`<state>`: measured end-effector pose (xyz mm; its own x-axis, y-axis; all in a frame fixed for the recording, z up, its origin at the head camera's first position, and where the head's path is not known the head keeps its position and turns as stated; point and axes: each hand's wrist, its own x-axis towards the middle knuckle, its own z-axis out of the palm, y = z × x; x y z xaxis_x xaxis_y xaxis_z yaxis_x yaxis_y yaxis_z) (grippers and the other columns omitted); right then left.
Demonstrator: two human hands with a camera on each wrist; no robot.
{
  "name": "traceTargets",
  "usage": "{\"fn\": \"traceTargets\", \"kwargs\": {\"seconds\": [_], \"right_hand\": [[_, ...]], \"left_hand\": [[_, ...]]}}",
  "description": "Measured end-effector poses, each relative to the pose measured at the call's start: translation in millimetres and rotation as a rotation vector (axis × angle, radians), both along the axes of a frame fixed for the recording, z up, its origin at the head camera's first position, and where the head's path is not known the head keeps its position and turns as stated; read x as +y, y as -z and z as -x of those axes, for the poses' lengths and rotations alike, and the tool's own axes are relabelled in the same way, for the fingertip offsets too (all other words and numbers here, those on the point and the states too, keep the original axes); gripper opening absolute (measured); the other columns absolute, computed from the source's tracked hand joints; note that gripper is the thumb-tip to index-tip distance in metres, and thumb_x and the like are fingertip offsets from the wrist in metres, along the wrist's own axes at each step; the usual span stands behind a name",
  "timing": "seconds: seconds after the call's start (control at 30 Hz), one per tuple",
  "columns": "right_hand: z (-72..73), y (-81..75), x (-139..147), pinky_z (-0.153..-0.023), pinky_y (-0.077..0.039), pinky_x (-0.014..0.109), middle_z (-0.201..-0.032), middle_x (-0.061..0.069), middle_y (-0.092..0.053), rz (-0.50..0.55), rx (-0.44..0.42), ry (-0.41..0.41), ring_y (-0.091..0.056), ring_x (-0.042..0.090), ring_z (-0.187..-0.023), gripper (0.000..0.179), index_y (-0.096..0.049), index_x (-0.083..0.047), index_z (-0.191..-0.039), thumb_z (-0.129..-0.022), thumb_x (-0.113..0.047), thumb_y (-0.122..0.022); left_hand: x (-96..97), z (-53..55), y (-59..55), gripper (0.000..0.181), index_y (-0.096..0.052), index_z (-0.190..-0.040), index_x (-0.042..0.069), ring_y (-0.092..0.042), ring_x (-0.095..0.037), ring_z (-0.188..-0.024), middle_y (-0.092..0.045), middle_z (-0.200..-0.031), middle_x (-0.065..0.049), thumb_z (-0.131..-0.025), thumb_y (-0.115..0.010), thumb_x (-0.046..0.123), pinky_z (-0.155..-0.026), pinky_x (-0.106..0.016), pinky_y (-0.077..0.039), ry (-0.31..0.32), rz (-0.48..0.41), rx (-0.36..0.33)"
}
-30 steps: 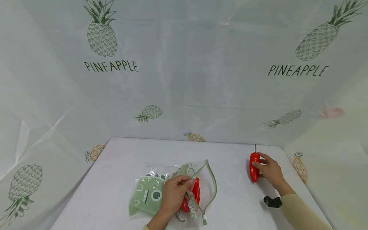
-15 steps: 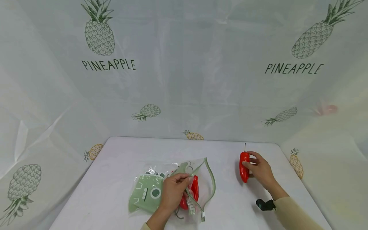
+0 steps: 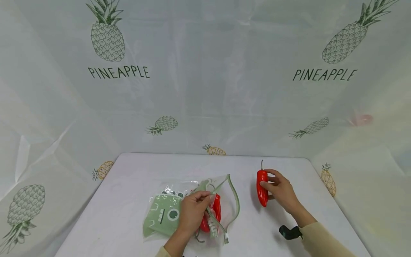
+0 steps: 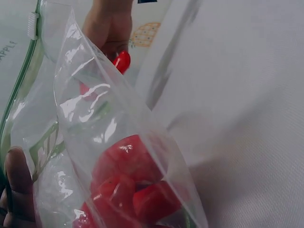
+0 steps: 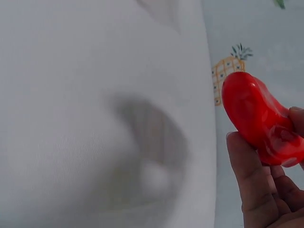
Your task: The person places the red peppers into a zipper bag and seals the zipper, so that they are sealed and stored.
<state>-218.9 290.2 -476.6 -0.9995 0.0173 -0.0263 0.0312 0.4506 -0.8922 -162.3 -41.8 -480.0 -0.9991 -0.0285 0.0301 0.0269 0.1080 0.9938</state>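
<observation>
My right hand (image 3: 280, 189) pinches a shiny red chili pepper (image 3: 262, 188) between thumb and fingers, its dark stem pointing up in the head view. In the right wrist view the same pepper's rounded end (image 5: 251, 104) shows large. My left hand (image 3: 193, 210) grips the green-edged rim of a clear zip bag (image 3: 229, 210). The bag's mouth gapes toward the right. Inside it, red peppers (image 4: 126, 166) lie together, seen through the plastic in the left wrist view. The bag's green monster print (image 3: 163, 214) spreads to the left of my left hand.
A white table (image 3: 106, 221) carries the bag. Behind and beside it hangs a pale curtain (image 3: 205, 89) printed with pineapples. A small black device (image 3: 290, 232) is at my right wrist. A white slider (image 4: 32, 24) sits on the bag's green zip.
My right hand has carried the chili pepper leftward, closer to the bag. My left hand keeps its grip on the bag's rim. The whole head view has shifted slightly.
</observation>
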Motion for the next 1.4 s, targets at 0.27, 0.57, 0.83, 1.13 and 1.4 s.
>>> {"fn": "traceTargets", "kwargs": {"seconds": [0.27, 0.57, 0.83, 1.13, 1.4], "right_hand": [[-9.5, -11.1, -18.2, -0.068, -0.067, 0.039, -0.138, 0.028, -0.062, 0.027, 0.007, -0.027, -0.069, 0.033, -0.106, 0.063, -0.047, -0.015, -0.153, -0.098, -0.021, -0.077], [-22.9, -20.5, -37.4, -0.065, -0.066, 0.040, -0.134, 0.026, -0.064, 0.076, 0.002, -0.078, -0.072, 0.028, -0.096, 0.062, -0.050, -0.014, -0.150, -0.096, -0.020, -0.079], [-38.7, -29.4, -56.3, -0.062, -0.066, 0.043, -0.126, 0.025, -0.068, 0.124, -0.047, -0.172, -0.074, 0.026, -0.093, 0.062, -0.052, -0.008, -0.148, -0.094, -0.017, -0.080], [-53.1, -39.7, -74.3, -0.060, -0.065, 0.047, -0.117, 0.020, -0.071, 0.134, -0.149, -0.260, -0.074, 0.027, -0.086, 0.061, -0.053, -0.004, -0.147, -0.093, -0.017, -0.080], [-56.1, -41.1, -87.2, -0.057, -0.064, 0.047, -0.101, 0.014, -0.071, 0.126, -0.216, -0.344, -0.072, 0.026, -0.081, 0.056, -0.055, 0.000, -0.143, -0.094, -0.016, -0.077]], "left_hand": [[0.5, 1.6, 0.6, 0.013, -0.082, -0.105, 0.011, -0.060, -0.012, -0.052, -0.073, -0.080, -0.005, -0.095, -0.080, 0.018, -0.050, -0.023, -0.056, -0.003, -0.003, 0.007], [1.4, 2.1, -1.3, 0.012, -0.082, -0.106, 0.012, -0.060, -0.012, -0.053, -0.073, -0.080, -0.003, -0.096, -0.079, 0.016, -0.052, -0.022, -0.057, -0.010, 0.007, 0.018], [2.1, 1.6, -2.8, 0.014, -0.082, -0.106, 0.008, -0.060, -0.010, -0.053, -0.072, -0.079, -0.007, -0.095, -0.080, 0.016, -0.052, -0.021, -0.056, 0.000, -0.030, 0.028], [3.5, 1.7, -3.9, 0.013, -0.082, -0.105, 0.008, -0.060, -0.011, -0.051, -0.072, -0.078, -0.007, -0.095, -0.080, 0.015, -0.051, -0.023, -0.057, 0.003, -0.038, 0.028], [6.1, 1.5, -5.4, 0.016, -0.081, -0.106, 0.006, -0.060, -0.012, -0.053, -0.074, -0.081, -0.009, -0.094, -0.080, 0.016, -0.051, -0.021, -0.056, 0.012, -0.050, 0.021]]}}
